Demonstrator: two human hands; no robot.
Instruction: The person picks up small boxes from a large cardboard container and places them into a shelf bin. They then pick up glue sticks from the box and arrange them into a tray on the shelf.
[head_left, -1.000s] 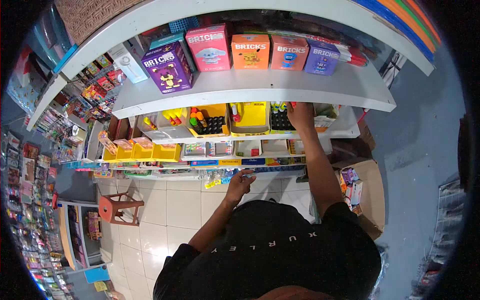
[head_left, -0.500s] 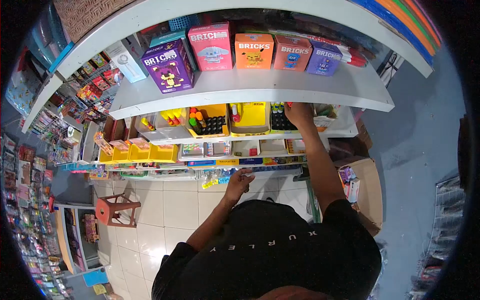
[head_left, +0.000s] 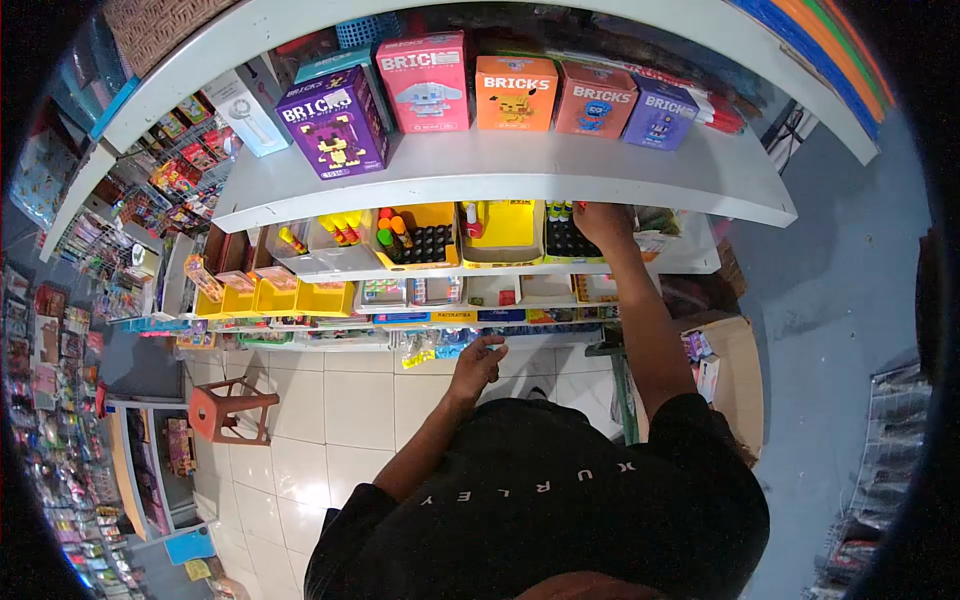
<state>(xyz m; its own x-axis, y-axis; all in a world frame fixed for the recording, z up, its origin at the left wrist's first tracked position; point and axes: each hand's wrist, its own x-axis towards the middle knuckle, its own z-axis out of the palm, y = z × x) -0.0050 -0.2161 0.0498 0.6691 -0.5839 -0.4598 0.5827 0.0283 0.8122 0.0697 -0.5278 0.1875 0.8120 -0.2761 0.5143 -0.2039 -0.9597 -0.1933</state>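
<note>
My right hand (head_left: 604, 228) reaches under the upper shelf, over the right end of a box with round black slots (head_left: 568, 240). A small red end, looking like a marker's, shows at its fingertips; the shelf edge hides part of the grip. Yellow-green markers (head_left: 558, 212) stand in that box beside the fingers. To the left, a red marker (head_left: 473, 222) stands in a yellow box (head_left: 503, 228). My left hand (head_left: 478, 368) hangs in front of the lower shelves, its fingers loosely bent and apart, with nothing visible in them.
Several brick-toy boxes (head_left: 515, 95) line the upper shelf (head_left: 520, 165). Orange and green markers (head_left: 392, 232) fill part of another slotted box. Lower down are yellow trays (head_left: 325, 300). A cardboard box (head_left: 735, 385) stands at right, a red-brown stool (head_left: 232, 410) at left.
The view has shifted slightly. My right hand stays at the slotted box, with the red end still at its fingertips. My left hand remains in front of the lower shelves, hardly moved.
</note>
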